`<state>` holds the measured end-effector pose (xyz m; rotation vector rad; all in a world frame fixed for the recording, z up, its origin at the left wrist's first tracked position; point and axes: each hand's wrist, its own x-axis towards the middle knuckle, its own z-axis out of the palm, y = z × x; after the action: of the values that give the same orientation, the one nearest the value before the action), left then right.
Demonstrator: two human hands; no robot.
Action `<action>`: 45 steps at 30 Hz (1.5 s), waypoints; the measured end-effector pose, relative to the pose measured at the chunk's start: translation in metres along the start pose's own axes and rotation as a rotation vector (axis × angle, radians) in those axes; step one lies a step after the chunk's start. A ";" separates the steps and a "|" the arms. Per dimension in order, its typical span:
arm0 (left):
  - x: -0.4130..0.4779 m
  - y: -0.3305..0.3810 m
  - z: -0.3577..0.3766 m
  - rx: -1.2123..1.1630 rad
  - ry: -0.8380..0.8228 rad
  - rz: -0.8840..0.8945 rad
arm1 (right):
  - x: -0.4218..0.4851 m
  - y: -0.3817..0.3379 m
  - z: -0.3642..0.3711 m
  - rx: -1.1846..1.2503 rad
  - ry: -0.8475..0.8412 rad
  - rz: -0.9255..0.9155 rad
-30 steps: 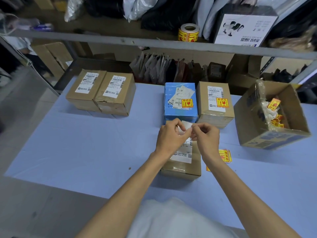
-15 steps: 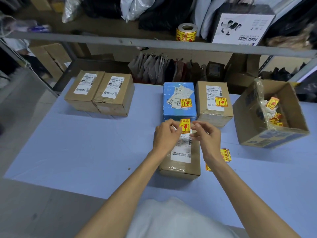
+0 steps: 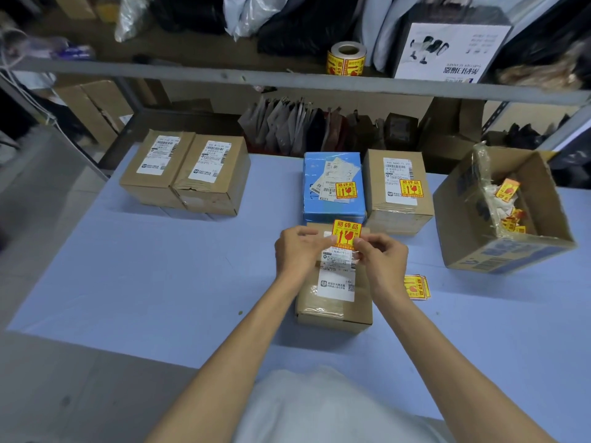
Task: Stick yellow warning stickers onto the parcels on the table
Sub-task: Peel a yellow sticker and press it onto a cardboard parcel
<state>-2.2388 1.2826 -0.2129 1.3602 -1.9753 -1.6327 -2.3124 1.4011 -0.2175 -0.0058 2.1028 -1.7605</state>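
Two hands: left hand (image 3: 299, 251) and right hand (image 3: 382, 259) are pinching the yellow sticker (image 3: 347, 233) by its lower corners.
Sticker: hovering over the far end of the near brown parcel (image 3: 334, 302).
Stickered already: blue parcel (image 3: 332, 187), brown parcel (image 3: 398, 190).
Spare stickers (image 3: 417, 286): lying on the table (image 3: 166, 266).

The hands (image 3: 342, 254) hide the top of the near parcel's label (image 3: 337, 276). Print on every label is too small to read. The upper left of the frame is blurry.
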 end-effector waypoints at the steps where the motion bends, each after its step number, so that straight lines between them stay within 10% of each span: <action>1: 0.001 -0.001 -0.002 -0.041 -0.005 -0.001 | 0.000 0.000 0.000 0.006 0.009 0.011; 45: -0.018 -0.034 0.015 0.041 -0.335 -0.101 | -0.017 0.033 -0.036 -0.200 -0.082 -0.025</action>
<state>-2.2225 1.3085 -0.2411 1.2886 -2.1607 -1.9882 -2.2992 1.4464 -0.2385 -0.1572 2.2178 -1.5289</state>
